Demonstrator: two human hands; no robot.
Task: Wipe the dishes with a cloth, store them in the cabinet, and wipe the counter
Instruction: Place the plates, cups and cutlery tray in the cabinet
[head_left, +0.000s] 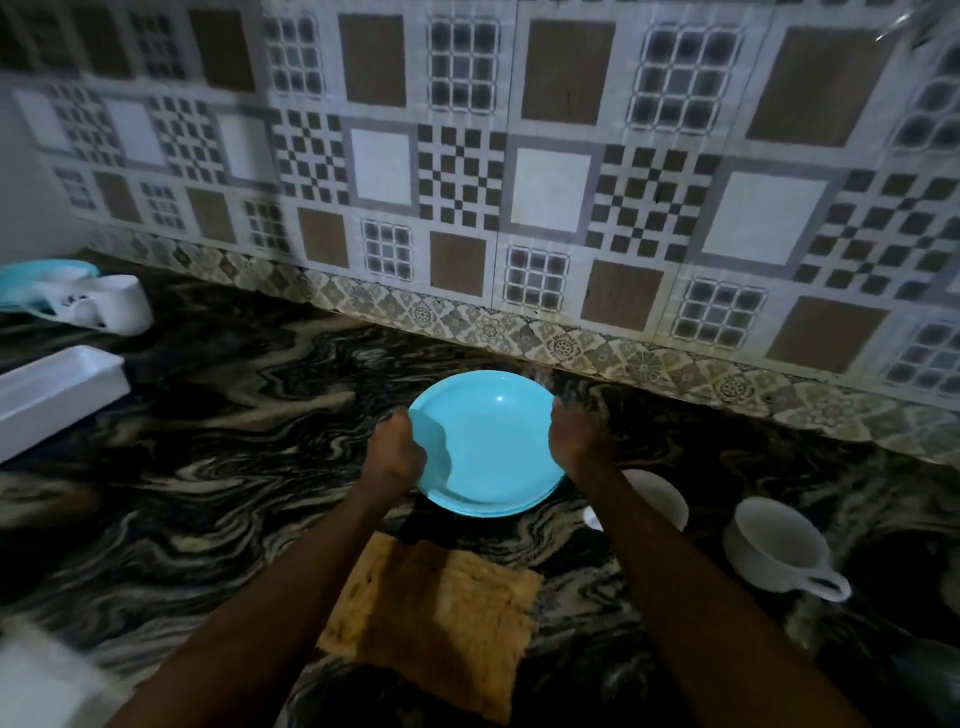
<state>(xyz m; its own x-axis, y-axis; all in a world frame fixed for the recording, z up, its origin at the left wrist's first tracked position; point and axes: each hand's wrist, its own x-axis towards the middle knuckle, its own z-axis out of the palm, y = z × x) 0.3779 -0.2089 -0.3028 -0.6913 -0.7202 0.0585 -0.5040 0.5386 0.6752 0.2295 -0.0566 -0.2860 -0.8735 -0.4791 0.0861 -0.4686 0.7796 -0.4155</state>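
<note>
A stack of turquoise plates (493, 447) sits in the middle of the dark marbled counter (218, 426), close to the tiled wall. My left hand (395, 452) grips the left rim of the stack. On the right rim my right hand (574, 434) holds it the same way, fingers curled over the edge. An orange cloth (441, 623) lies flat on the counter just in front of the plates, between my forearms. Two white cups stand to the right: one (657, 499) partly hidden behind my right forearm, the other (779, 545) with its handle pointing towards me.
At the left edge lies a white rectangular tray (52, 395). Behind it are a white cup on its side (104, 306) and a turquoise dish (47, 275). The patterned tile wall (519, 182) rises right behind the plates. A blurred white object (41, 680) shows at bottom left.
</note>
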